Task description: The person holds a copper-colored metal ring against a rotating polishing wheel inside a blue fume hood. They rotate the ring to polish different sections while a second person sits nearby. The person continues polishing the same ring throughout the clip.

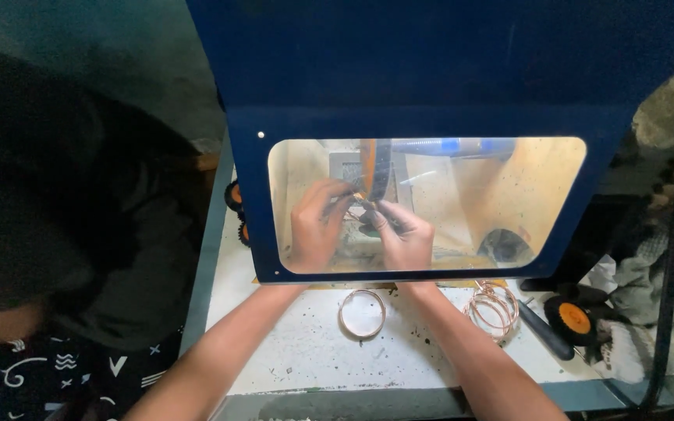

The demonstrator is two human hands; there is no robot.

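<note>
Behind the blue hood's clear window [509, 195], my left hand [315, 226] and right hand [403, 234] both pinch a small metal piece [362, 201] against the spinning wheel [377, 168], shielding me from grit, spare bangles [362, 313] waiting on the table [298, 351].

Left hand [315, 226] and right hand [404, 234] seen only through hazy guard window [509, 195], small workpiece between fingertips too blurred to identify, spinning wheel [376, 168] partly hidden by blue hood [446, 70], both forearms cut by bottom edge.

Bare forearms and hands [360, 230], no sleeves
</note>
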